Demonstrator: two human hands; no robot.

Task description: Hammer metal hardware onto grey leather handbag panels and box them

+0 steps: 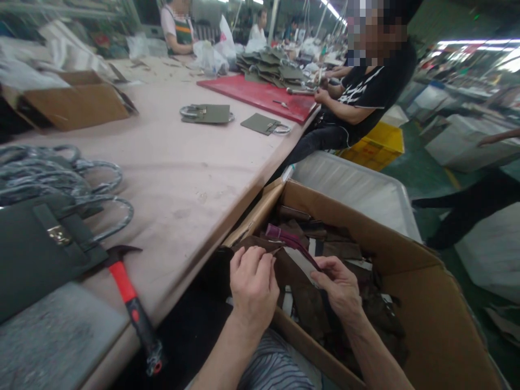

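Observation:
Both hands are over an open cardboard box (422, 292) of brown fabric-like pieces (341, 249). My right hand (339, 287) pinches the near end of a maroon piece (286, 236) with a pale strip (300, 264) along it; whether the strip is part of it I cannot tell. My left hand (254, 279), back upward, has its fingers curled together at the box's left side. Its fingertips meet by a dark brown edge, and what they grip is mostly hidden.
On the table (174, 189) at left lie a red-and-black hammer (130, 298), a grey slab (60, 336) and grey handbags (44, 249) with wrapped handles. Two small bags (217, 114) lie farther off. A co-worker (365, 92) sits by a red board (260, 95). A white bin (353, 184) stands behind the box.

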